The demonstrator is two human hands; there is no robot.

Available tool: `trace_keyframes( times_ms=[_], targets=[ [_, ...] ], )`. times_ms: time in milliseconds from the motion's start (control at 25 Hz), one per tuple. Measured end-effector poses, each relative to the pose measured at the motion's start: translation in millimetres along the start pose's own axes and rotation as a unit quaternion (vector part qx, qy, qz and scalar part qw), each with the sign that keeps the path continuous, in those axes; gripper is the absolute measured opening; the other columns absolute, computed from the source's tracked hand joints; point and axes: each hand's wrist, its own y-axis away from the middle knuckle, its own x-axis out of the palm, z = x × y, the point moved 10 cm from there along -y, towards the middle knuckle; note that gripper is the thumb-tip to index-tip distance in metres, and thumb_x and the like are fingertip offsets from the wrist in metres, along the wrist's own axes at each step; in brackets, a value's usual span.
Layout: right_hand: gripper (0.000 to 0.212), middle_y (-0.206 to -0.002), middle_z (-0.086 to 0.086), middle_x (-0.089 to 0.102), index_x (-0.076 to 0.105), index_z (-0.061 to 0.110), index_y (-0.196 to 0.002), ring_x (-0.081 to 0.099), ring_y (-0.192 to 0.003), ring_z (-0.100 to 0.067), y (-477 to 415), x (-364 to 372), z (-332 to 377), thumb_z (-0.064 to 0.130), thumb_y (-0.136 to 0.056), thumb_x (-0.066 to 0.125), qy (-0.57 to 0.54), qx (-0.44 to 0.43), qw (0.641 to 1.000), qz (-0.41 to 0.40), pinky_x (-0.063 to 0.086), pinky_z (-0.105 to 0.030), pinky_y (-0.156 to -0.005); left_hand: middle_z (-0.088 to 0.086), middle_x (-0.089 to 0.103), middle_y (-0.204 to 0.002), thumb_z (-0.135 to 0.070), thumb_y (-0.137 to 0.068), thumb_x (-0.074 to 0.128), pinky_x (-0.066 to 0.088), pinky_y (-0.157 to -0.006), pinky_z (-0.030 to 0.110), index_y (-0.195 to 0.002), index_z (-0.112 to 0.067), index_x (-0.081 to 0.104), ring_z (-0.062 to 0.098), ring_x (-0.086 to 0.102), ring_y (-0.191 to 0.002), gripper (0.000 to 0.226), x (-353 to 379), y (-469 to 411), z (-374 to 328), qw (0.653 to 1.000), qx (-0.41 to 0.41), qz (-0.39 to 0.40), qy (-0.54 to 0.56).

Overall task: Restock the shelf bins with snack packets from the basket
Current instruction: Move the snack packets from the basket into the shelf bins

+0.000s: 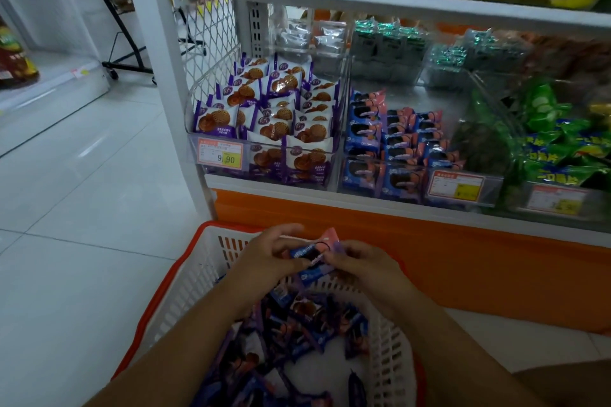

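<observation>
Left hand (264,258), right hand (360,269) pinch two packets (310,253) above one basket (205,261).

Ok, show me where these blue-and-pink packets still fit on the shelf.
Bare room lies at the back of the blue-and-pink bin, between its rear packet rows and the teal packets behind. Its front rows are tightly stacked; the purple biscuit bin to its left is packed full. The left hand and right hand hold one packet above the basket.

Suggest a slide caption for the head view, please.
Left hand and right hand hold blue-and-pink packets over the basket.
</observation>
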Motion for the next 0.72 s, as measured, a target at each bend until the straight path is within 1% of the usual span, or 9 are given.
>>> trace_keyframes(
  times_ms=[80, 160, 200, 280, 400, 480, 520, 600, 720],
  targets=[
    [0.012, -0.089, -0.002, 0.07, 0.069, 0.016, -0.096, 0.066, -0.074, -0.008, 12, -9, 32, 0.024, -0.088, 0.069, 0.094, -0.024, 0.995, -0.002, 0.054, -0.02, -0.068, -0.023, 0.071, -0.103, -0.01, -0.082, 0.075, 0.055, -0.087, 0.026, -0.114, -0.044, 0.054, -0.002, 0.065, -0.099, 0.051, 0, 1, -30, 0.998, 0.04, -0.001, -0.046],
    [0.01, -0.084, 0.004, 0.067, 0.067, 0.024, -0.092, 0.063, -0.073, -0.007, 24, -25, 80, 0.033, -0.088, 0.068, 0.239, -0.071, 0.968, -0.023, 0.054, -0.023, -0.069, -0.022, 0.07, -0.106, -0.013, -0.083, 0.075, 0.055, -0.092, 0.031, -0.112, -0.046, 0.054, -0.003, 0.064, -0.098, 0.048, 0, -1, -70, 0.993, 0.096, -0.004, -0.075],
    [0.011, -0.08, 0.007, 0.065, 0.066, 0.026, -0.091, 0.061, -0.072, -0.008, 31, -35, 108, 0.037, -0.087, 0.068, 0.297, -0.098, 0.949, -0.038, 0.051, -0.024, -0.068, -0.022, 0.069, -0.109, -0.016, -0.084, 0.074, 0.053, -0.093, 0.031, -0.115, -0.045, 0.054, -0.004, 0.063, -0.1, 0.047, -1, -3, -94, 0.987, 0.133, -0.011, -0.092],
    [0.012, -0.078, 0.007, 0.066, 0.067, 0.028, -0.096, 0.061, -0.071, -0.01, 38, -57, 156, 0.036, -0.087, 0.067, 0.322, -0.143, 0.933, -0.071, 0.048, -0.026, -0.066, -0.025, 0.061, -0.117, -0.024, -0.087, 0.07, 0.049, -0.095, 0.026, -0.129, -0.041, 0.05, -0.005, 0.058, -0.105, 0.049, -6, -4, -142, 0.963, 0.208, -0.046, -0.167],
    [0.027, -0.093, -0.003, 0.068, 0.06, 0.028, -0.114, 0.064, -0.075, -0.019, 24, -114, 198, 0.032, -0.089, 0.068, 0.258, -0.18, 0.93, -0.188, 0.049, -0.028, -0.062, -0.017, 0.04, -0.145, -0.033, -0.096, 0.055, 0.029, -0.108, 0.025, -0.148, -0.034, 0.03, 0.003, 0.038, -0.13, 0.058, -5, -15, -191, 0.868, 0.305, -0.098, -0.38],
    [0.038, -0.087, -0.009, 0.062, 0.054, 0.029, -0.124, 0.054, -0.061, -0.02, -1, -134, 203, 0.027, -0.089, 0.068, 0.253, -0.18, 0.923, -0.227, 0.043, -0.022, -0.049, -0.012, 0.008, -0.161, -0.039, -0.1, 0.045, 0.007, -0.119, 0.028, -0.154, -0.032, 0.01, 0.007, 0.008, -0.147, 0.064, 2, -32, -184, 0.798, 0.315, -0.087, -0.507],
    [0.039, -0.083, -0.008, 0.06, 0.054, 0.027, -0.125, 0.05, -0.059, -0.018, -16, -136, 204, 0.023, -0.089, 0.068, 0.263, -0.183, 0.921, -0.223, 0.04, -0.017, -0.045, -0.012, -0.003, -0.162, -0.042, -0.101, 0.04, 0.004, -0.122, 0.032, -0.153, -0.032, 0.002, 0.008, -0.004, -0.148, 0.066, 4, -42, -174, 0.774, 0.309, -0.076, -0.548],
    [0.035, -0.092, -0.004, 0.06, 0.057, 0.021, -0.12, 0.055, -0.071, -0.017, -42, -134, 203, 0.018, -0.087, 0.07, 0.291, -0.183, 0.916, -0.207, 0.04, -0.015, -0.05, -0.014, -0.015, -0.158, -0.052, -0.099, 0.025, 0.002, -0.123, 0.037, -0.149, -0.034, -0.01, 0.005, -0.016, -0.146, 0.064, 9, -55, -153, 0.747, 0.306, -0.05, -0.588],
    [0.034, -0.104, -0.005, 0.058, 0.057, 0.02, -0.115, 0.06, -0.091, -0.022, -69, -131, 195, 0.019, -0.085, 0.073, 0.331, -0.153, 0.91, -0.198, 0.046, -0.023, -0.067, -0.017, -0.019, -0.155, -0.057, -0.091, 0.007, -0.008, -0.118, 0.035, -0.146, -0.038, -0.019, 0.0, -0.021, -0.143, 0.064, 12, -61, -139, 0.732, 0.319, -0.042, -0.6]
  ],
)
